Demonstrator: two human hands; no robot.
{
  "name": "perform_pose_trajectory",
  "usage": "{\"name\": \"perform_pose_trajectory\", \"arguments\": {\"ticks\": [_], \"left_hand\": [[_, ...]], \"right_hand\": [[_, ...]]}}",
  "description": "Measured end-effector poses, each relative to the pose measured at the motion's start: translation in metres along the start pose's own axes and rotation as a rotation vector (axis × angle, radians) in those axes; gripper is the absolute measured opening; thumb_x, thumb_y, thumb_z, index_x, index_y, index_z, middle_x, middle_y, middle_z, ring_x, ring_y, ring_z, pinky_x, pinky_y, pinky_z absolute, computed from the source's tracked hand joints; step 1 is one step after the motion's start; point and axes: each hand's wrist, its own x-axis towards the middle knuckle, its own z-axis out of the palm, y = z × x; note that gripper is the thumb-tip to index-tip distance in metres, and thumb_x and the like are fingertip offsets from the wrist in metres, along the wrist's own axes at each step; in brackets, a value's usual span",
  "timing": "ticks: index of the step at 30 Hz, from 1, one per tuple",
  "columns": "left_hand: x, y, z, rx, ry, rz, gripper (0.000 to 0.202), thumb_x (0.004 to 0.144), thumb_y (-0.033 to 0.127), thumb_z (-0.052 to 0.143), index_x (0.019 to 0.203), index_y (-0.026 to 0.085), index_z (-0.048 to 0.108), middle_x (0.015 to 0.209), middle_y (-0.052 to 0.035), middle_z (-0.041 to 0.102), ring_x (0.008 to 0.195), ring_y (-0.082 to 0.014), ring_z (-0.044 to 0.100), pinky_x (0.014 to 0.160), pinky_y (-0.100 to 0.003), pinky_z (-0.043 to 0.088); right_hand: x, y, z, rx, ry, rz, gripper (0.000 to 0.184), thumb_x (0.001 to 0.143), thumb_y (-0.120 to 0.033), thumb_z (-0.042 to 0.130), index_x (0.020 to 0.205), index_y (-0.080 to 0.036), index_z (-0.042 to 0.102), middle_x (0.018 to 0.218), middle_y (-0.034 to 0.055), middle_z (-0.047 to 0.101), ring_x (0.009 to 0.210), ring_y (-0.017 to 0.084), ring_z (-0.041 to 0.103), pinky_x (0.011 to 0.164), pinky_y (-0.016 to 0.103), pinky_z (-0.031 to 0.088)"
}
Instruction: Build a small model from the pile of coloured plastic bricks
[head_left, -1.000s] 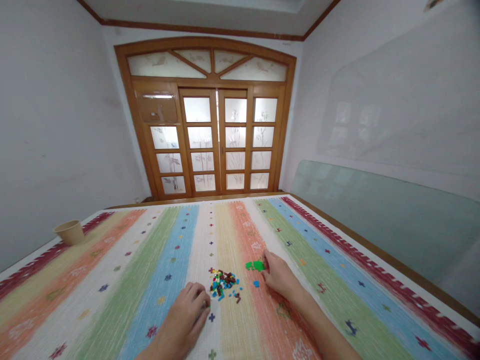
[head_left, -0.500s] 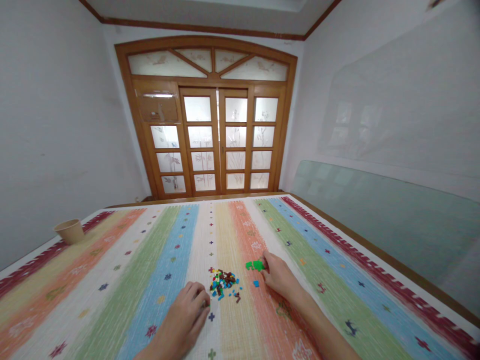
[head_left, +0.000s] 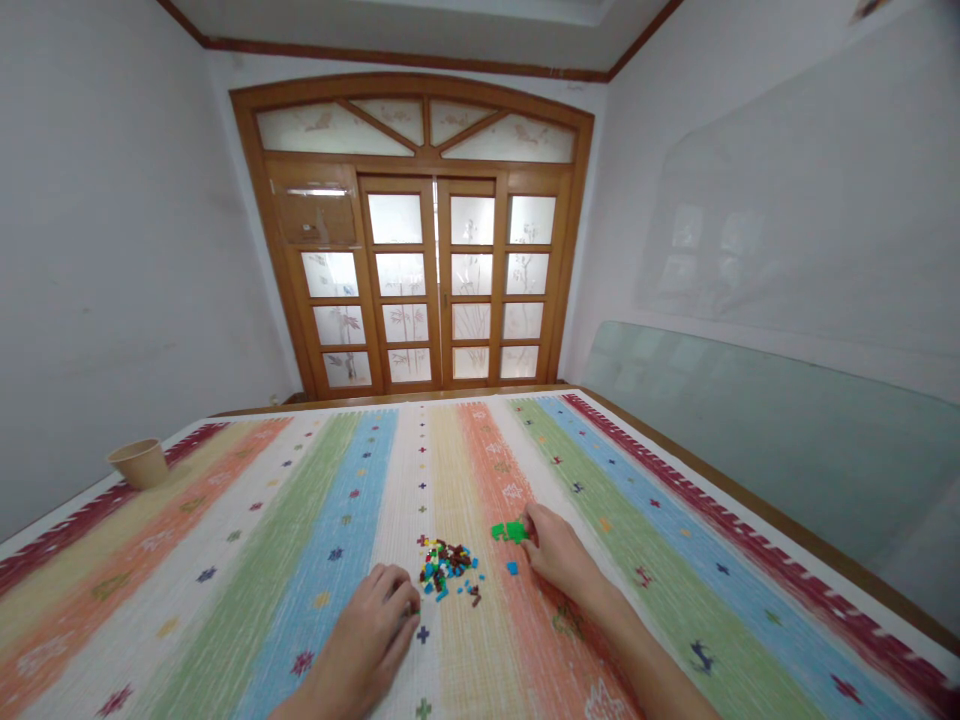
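Down at bottom centre, the right hand (head_left: 559,555) is pinching green bricks (head_left: 510,531) beside the brick pile (head_left: 448,568); left hand (head_left: 367,640) is curling at its edge, can't tell if holding anything. One nudge risks scattering pieces across the surface (head_left: 300,500).

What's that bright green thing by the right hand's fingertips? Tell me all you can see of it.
The green piece is small, flat, bright green, plastic by its look, perhaps two toy bricks joined; detail is too small to tell. It lies on the orange band of the striped cloth, apart from the mixed pile. Fingertips of the right hand touch its right end.
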Motion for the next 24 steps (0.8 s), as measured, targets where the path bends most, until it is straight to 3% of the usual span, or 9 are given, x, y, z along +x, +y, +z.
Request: {"name": "perform_pose_trajectory", "arguments": {"ticks": [24], "left_hand": [[-0.0001, 0.0025, -0.0018, 0.005, 0.014, 0.007, 0.012, 0.099, 0.015, 0.053, 0.093, 0.024, 0.059, 0.102, -0.0054, 0.066, 0.094, -0.0239, 0.064, 0.084, -0.036, 0.053]], "right_hand": [[0.0013, 0.0064, 0.0039, 0.003, 0.021, -0.028, 0.023, 0.074, -0.002, 0.062, 0.080, -0.021, 0.052, 0.086, 0.0046, 0.068, 0.077, 0.019, 0.058, 0.069, 0.025, 0.032]]}}
